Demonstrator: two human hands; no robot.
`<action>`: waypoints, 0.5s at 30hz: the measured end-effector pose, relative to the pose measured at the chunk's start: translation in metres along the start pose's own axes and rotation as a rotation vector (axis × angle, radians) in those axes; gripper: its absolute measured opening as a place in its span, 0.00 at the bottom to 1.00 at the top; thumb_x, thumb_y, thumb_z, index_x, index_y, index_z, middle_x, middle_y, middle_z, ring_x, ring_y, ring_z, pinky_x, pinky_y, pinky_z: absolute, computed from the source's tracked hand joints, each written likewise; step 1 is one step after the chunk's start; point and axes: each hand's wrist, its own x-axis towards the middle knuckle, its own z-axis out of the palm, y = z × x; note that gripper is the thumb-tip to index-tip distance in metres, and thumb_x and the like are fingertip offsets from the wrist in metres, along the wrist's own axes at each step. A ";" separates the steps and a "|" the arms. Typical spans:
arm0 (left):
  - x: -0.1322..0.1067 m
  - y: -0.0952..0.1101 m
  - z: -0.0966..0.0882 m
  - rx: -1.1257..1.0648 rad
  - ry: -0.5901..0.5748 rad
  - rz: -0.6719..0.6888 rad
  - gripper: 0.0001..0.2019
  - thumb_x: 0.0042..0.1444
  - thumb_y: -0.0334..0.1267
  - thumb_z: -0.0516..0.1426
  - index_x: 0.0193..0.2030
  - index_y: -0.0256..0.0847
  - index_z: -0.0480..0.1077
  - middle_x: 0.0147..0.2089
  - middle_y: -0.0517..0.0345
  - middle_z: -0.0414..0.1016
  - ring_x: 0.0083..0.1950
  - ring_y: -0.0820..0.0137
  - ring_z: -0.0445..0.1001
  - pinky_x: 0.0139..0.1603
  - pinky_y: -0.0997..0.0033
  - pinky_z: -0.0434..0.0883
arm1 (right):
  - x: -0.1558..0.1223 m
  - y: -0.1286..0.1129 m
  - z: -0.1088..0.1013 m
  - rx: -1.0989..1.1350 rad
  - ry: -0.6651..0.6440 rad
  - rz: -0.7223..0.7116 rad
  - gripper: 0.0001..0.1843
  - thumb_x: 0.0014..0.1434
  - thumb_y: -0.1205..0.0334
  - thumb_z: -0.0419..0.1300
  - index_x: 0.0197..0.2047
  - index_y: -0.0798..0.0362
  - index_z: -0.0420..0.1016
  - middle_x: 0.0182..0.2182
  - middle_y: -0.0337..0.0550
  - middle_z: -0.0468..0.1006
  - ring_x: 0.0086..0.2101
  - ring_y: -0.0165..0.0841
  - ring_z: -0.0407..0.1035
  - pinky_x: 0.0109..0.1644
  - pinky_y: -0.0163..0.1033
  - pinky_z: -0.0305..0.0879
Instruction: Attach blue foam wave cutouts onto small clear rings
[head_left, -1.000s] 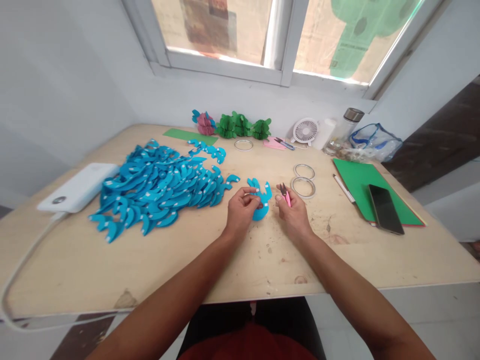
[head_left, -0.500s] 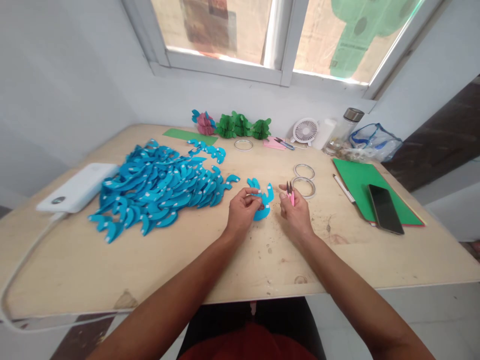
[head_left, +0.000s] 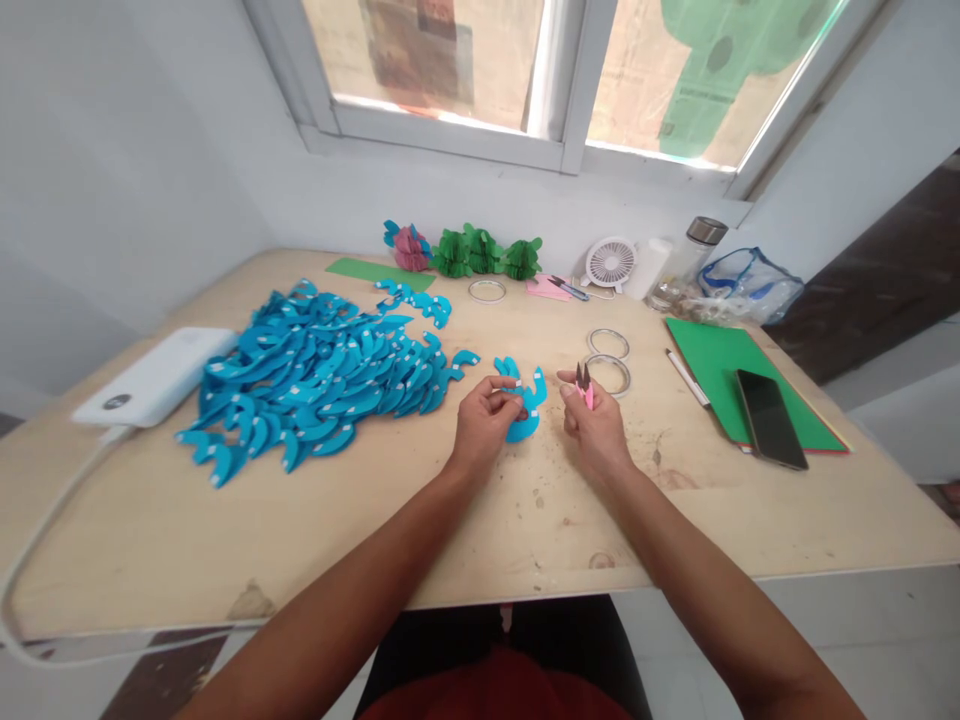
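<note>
At the middle of the table my left hand [head_left: 487,415] is closed in a pinch over a curved blue paper cutout [head_left: 523,430]; its fingertips partly cover the paper. More blue cutouts with small white patches lie around those fingers. My right hand [head_left: 598,430], a short way to the right, is closed round pink thread snips [head_left: 586,388], whose dark blades point up and away from me, slightly apart. A large heap of blue cutouts [head_left: 330,365] spreads to the left of my hands.
Metal rings [head_left: 609,375] lie just beyond my right hand. A phone [head_left: 772,418] rests on green sheets [head_left: 720,350] at right, beside a pen [head_left: 687,378]. A power bank [head_left: 157,375] with cable stands left. Along the back are paper ornaments [head_left: 480,250], a fan [head_left: 611,263] and a bottle [head_left: 694,260].
My right hand has shifted slightly to the right with the snips in it. My left hand and the blue cutouts stay almost where they were.
</note>
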 end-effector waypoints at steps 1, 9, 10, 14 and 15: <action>0.000 0.001 0.000 -0.002 -0.004 -0.003 0.11 0.38 0.34 0.60 0.33 0.37 0.69 0.20 0.63 0.73 0.22 0.74 0.70 0.27 0.75 0.67 | 0.000 0.000 -0.001 -0.006 -0.001 -0.006 0.22 0.48 0.56 0.63 0.46 0.54 0.68 0.16 0.25 0.55 0.15 0.20 0.44 0.18 0.30 0.39; -0.002 0.003 0.000 -0.002 -0.012 -0.026 0.12 0.37 0.33 0.61 0.33 0.37 0.69 0.21 0.63 0.73 0.22 0.74 0.71 0.28 0.76 0.68 | 0.001 0.001 -0.003 -0.088 -0.029 -0.038 0.24 0.44 0.59 0.66 0.45 0.54 0.70 0.23 0.31 0.65 0.18 0.20 0.48 0.20 0.30 0.42; -0.001 0.003 0.000 -0.001 -0.011 -0.025 0.12 0.37 0.33 0.61 0.33 0.37 0.69 0.20 0.63 0.73 0.22 0.74 0.71 0.28 0.75 0.68 | 0.002 0.001 -0.004 -0.093 -0.024 -0.035 0.24 0.44 0.58 0.66 0.45 0.54 0.70 0.23 0.31 0.64 0.18 0.20 0.48 0.20 0.30 0.42; -0.001 0.002 0.000 0.003 -0.010 -0.022 0.11 0.37 0.33 0.60 0.32 0.37 0.70 0.19 0.64 0.72 0.21 0.74 0.70 0.27 0.75 0.68 | 0.003 0.003 -0.005 -0.098 0.005 -0.014 0.22 0.45 0.56 0.65 0.44 0.54 0.71 0.20 0.29 0.61 0.17 0.20 0.46 0.19 0.30 0.40; -0.001 0.002 0.000 0.001 -0.011 -0.023 0.11 0.37 0.34 0.60 0.32 0.37 0.70 0.19 0.64 0.72 0.21 0.74 0.70 0.27 0.75 0.68 | 0.003 0.003 -0.005 -0.095 0.013 -0.012 0.22 0.46 0.54 0.64 0.43 0.55 0.71 0.19 0.28 0.60 0.16 0.20 0.45 0.18 0.30 0.40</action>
